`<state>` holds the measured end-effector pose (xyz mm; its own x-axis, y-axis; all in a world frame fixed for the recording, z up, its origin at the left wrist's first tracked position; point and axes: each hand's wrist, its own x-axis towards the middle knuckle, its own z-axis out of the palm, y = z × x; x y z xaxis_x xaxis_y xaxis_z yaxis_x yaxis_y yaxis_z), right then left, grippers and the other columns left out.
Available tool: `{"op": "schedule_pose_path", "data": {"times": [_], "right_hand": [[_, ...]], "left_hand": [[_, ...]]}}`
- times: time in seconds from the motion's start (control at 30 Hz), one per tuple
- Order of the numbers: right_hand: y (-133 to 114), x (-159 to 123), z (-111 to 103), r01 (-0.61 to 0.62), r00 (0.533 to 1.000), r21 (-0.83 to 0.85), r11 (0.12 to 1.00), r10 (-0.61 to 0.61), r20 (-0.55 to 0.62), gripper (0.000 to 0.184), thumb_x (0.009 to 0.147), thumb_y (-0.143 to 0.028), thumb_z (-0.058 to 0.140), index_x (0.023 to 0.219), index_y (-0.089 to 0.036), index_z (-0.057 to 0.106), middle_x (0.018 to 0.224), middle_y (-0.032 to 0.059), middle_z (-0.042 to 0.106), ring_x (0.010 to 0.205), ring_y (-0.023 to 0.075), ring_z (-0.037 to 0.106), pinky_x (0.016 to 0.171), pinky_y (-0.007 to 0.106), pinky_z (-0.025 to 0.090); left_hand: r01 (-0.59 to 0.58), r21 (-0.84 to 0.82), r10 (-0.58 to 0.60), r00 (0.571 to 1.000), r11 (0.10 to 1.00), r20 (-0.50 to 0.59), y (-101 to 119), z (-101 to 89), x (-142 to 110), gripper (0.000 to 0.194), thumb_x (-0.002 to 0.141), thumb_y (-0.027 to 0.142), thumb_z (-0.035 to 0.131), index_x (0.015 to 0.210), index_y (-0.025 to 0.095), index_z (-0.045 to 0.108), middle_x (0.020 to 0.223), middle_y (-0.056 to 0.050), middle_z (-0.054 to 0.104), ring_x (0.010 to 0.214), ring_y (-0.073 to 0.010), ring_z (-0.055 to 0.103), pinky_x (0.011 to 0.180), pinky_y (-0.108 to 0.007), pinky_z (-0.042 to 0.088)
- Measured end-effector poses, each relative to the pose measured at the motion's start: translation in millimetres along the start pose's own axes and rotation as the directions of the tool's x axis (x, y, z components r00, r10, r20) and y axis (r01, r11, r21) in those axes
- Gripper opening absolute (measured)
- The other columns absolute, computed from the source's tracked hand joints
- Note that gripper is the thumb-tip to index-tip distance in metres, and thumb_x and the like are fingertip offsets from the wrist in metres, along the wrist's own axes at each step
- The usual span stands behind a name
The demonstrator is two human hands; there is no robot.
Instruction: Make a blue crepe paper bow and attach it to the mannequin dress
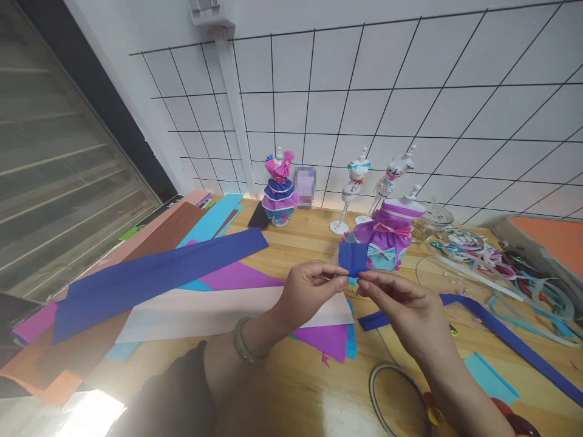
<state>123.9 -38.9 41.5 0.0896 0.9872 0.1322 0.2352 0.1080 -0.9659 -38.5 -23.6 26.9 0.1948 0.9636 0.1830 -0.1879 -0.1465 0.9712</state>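
My left hand (306,290) and my right hand (401,303) meet above the wooden table (296,376), both pinching the lower edge of a small dark blue paper piece (353,258). A bit of light blue paper shows just under it between my fingertips. The piece stands upright in front of a small mannequin in a purple and pink paper dress (387,233). My left wrist wears a pale green bangle (243,343).
Long crepe paper sheets lie at left: dark blue (150,276), white (218,312), purple, brown. Another dressed mannequin (279,188) and two bare ones (353,185) stand by the wire grid wall. A blue strip (510,340), ribbons and a clear tray (478,255) lie at right.
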Motion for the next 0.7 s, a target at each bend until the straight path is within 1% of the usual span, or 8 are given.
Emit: {"op": "schedule_pose_path", "data": {"times": [0.07, 0.17, 0.27, 0.4, 0.5, 0.7], "right_hand": [[1.3, 0.2, -1.1, 0.025, 1.000, -0.045, 0.999, -0.025, -0.003, 0.021, 0.067, -0.036, 0.069, 0.083, -0.023, 0.072, 0.082, 0.0041, 0.070, 0.073, 0.0190, 0.065, 0.062, 0.030, 0.054], [4.4, 1.1, -2.5, 0.129, 0.991, -0.144, 0.981, -0.131, 0.000, 0.020, 0.071, -0.035, 0.066, 0.085, -0.023, 0.072, 0.085, 0.0049, 0.070, 0.079, 0.0208, 0.064, 0.067, 0.034, 0.054], [7.3, 2.4, -3.6, 0.273, 0.961, -0.255, 0.927, -0.275, 0.030, 0.018, 0.075, -0.033, 0.063, 0.087, -0.023, 0.071, 0.088, 0.0050, 0.070, 0.081, 0.0204, 0.064, 0.073, 0.036, 0.053], [8.2, 3.4, -5.3, 0.412, 0.908, -0.327, 0.851, -0.413, 0.070, 0.017, 0.078, -0.030, 0.059, 0.089, -0.023, 0.071, 0.087, 0.0049, 0.070, 0.079, 0.0196, 0.064, 0.072, 0.035, 0.052], [7.6, 3.3, -6.8, 0.456, 0.886, -0.340, 0.822, -0.454, 0.092, 0.015, 0.080, -0.028, 0.058, 0.088, -0.024, 0.070, 0.087, 0.0044, 0.069, 0.079, 0.0190, 0.064, 0.071, 0.033, 0.051], [10.2, 4.2, -9.0, 0.480, 0.873, -0.352, 0.804, -0.475, 0.105, 0.013, 0.081, -0.026, 0.057, 0.086, -0.022, 0.067, 0.086, 0.0042, 0.068, 0.079, 0.0178, 0.064, 0.071, 0.032, 0.051]], "left_hand": [[-0.033, 0.073, 0.032, 0.999, 0.997, 0.013, 0.5, -1.4, -0.4, 0.022, 0.073, 0.028, 0.065, 0.089, 0.015, 0.068, 0.083, -0.007, 0.066, 0.071, -0.0140, 0.063, 0.067, -0.027, 0.053], [-0.097, 0.199, 0.096, 0.995, 0.975, 0.014, 1.0, -3.5, -0.4, 0.022, 0.074, 0.030, 0.064, 0.090, 0.016, 0.069, 0.081, -0.007, 0.064, 0.071, -0.0144, 0.062, 0.065, -0.027, 0.053], [-0.149, 0.306, 0.148, 0.989, 0.940, 0.026, 0.3, -5.2, 0.0, 0.022, 0.075, 0.031, 0.062, 0.090, 0.018, 0.070, 0.078, -0.007, 0.065, 0.071, -0.0149, 0.062, 0.062, -0.026, 0.052], [-0.196, 0.362, 0.197, 0.980, 0.911, 0.035, -0.8, -6.1, 0.1, 0.022, 0.077, 0.032, 0.060, 0.091, 0.018, 0.070, 0.078, -0.007, 0.066, 0.071, -0.0147, 0.062, 0.064, -0.026, 0.052], [-0.199, 0.366, 0.202, 0.979, 0.909, 0.032, 0.3, -5.9, -0.3, 0.022, 0.077, 0.031, 0.060, 0.091, 0.017, 0.069, 0.077, -0.006, 0.066, 0.070, -0.0147, 0.062, 0.065, -0.027, 0.052], [-0.212, 0.347, 0.214, 0.976, 0.913, 0.032, 3.2, -4.7, -0.3, 0.020, 0.078, 0.030, 0.060, 0.088, 0.016, 0.069, 0.078, -0.007, 0.066, 0.072, -0.0158, 0.062, 0.064, -0.027, 0.052]]}}
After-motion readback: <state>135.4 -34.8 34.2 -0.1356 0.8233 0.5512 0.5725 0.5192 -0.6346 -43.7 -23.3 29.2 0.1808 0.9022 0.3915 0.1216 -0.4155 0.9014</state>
